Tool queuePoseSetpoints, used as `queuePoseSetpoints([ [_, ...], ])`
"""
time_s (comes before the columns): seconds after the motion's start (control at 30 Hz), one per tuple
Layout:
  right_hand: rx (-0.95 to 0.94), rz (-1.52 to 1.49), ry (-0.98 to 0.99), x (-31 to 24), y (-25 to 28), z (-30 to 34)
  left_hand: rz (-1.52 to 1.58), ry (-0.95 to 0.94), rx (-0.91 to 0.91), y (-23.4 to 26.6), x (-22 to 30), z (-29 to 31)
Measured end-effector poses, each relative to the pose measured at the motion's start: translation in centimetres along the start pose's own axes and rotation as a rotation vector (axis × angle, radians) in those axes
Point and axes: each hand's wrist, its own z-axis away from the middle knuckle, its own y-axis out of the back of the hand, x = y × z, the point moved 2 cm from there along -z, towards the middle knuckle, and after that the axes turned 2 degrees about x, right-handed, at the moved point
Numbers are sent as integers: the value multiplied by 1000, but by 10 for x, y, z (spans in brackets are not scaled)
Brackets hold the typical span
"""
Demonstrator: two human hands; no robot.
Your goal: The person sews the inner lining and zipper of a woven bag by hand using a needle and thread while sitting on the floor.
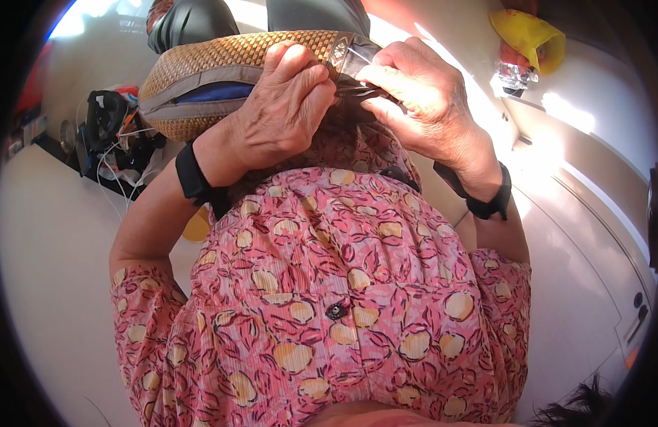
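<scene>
- Woven bag (229, 55): far, left of ctr.
- L hand (282, 107): fingers curled at bag, can't tell on what.
- R hand (432, 99): fingers pinch dark strap (361, 91).
- Prob. strap adj.; next needs L steady.

I can read no words, numbers or signs here. On the woven straw-coloured case (236, 55), the patterned patch (339, 52) at its right end shows me no legible lettering; nor does the yellow plastic bag (542, 43) right of it.

At far right sits a yellow bag (546, 46); left, white cables (137, 132) among black items (94, 134); right, a pale door (581, 285).
</scene>
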Motion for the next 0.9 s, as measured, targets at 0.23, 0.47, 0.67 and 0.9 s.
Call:
queuePoseSetpoints([
  [0.23,32,-25,84,2,-11,-9,153,59,30,6,-8,2],
  [0.47,87,37,163,8,-19,-11,246,100,-21,8,-14,-5],
  [0.67,115,59,225,13,-25,-7,262,105,-96,7,-17,-5],
  [0.9,182,-42,147,15,-29,-4,84,143,-20,2,-5,-13],
])
